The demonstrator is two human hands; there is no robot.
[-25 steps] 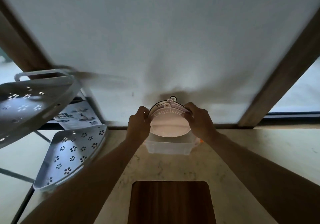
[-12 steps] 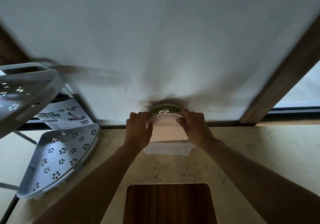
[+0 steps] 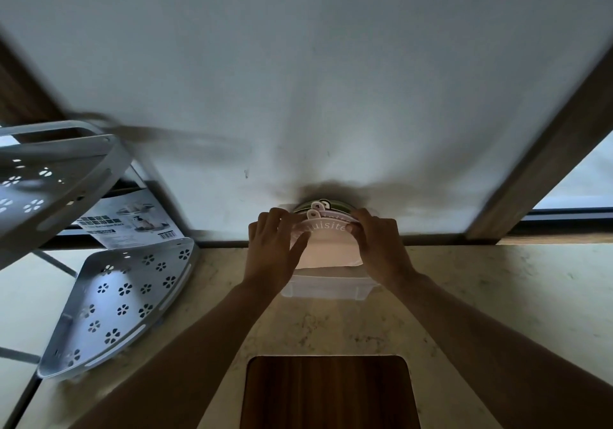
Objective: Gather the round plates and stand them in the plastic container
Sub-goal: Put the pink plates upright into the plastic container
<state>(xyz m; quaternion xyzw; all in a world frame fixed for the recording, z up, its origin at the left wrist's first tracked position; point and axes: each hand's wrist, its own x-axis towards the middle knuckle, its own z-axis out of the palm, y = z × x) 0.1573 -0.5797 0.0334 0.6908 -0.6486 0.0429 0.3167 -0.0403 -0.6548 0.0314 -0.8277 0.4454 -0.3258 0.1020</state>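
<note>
Lying nearest on the table (image 3: 497,296) was a wooden board (image 3: 328,392); beyond it, left hand (image 3: 272,249) and right hand (image 3: 381,246) each held a closed grip on the stacked plates (image 3: 326,249), lettered "uisite", standing in the plastic container (image 3: 328,291) against the wall.

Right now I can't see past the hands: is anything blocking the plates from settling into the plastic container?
Nothing visible does. The left hand and right hand hold the round plates upright by their edges, lower edges already inside the clear plastic container. The container's inside is mostly hidden.
</note>
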